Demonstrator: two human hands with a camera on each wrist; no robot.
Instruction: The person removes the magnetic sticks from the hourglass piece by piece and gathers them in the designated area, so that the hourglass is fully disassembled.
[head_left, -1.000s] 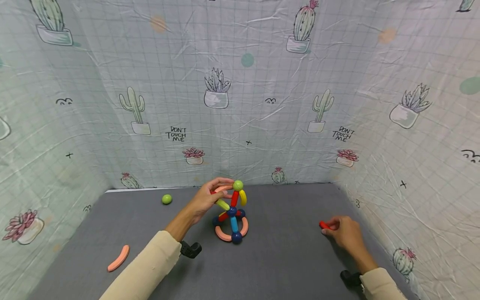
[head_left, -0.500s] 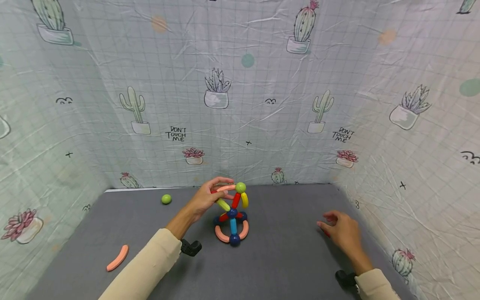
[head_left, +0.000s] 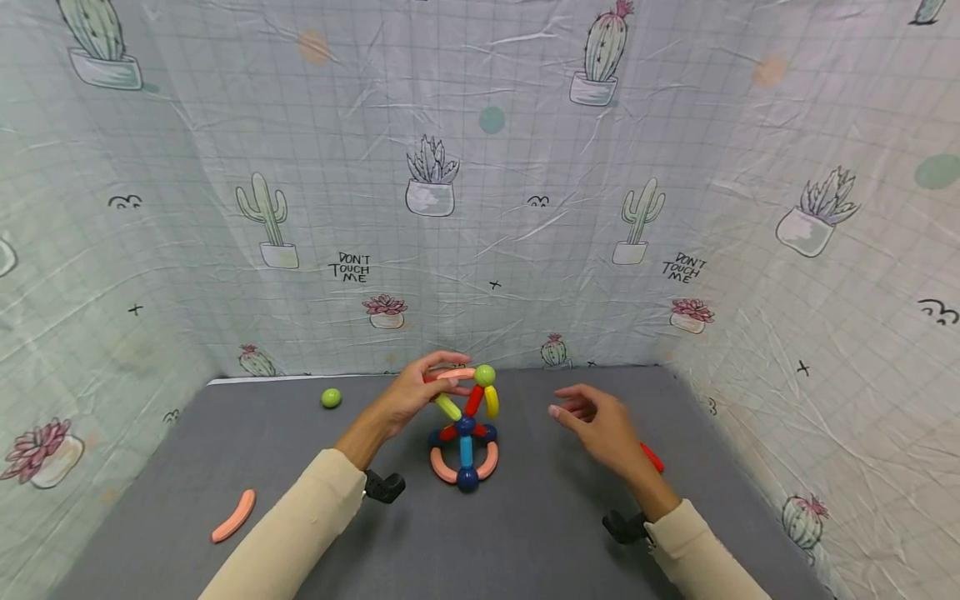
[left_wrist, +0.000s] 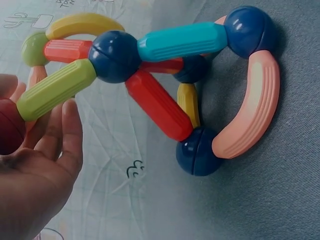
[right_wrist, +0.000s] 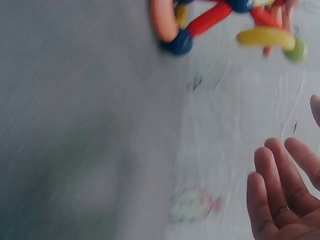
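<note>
A toy structure of magnetic sticks and balls stands on the grey table in the head view. Its base has dark blue balls and curved pink sticks, and a green ball sits at its upper right. My left hand grips the structure's upper left, around a red ball at the end of a light green stick. To the right, my right hand is in the air with its fingers loosely extended and nothing in them. Behind its wrist lies a red stick, partly covered.
A loose green ball lies at the back left of the table. Nearer, on the left, is a curved pink stick. A cactus-print sheet hangs behind and along both sides.
My right hand has let go of the red stick, leaving it on the table, and has moved left toward the structure. The structure has tilted slightly in my left hand's grip.
</note>
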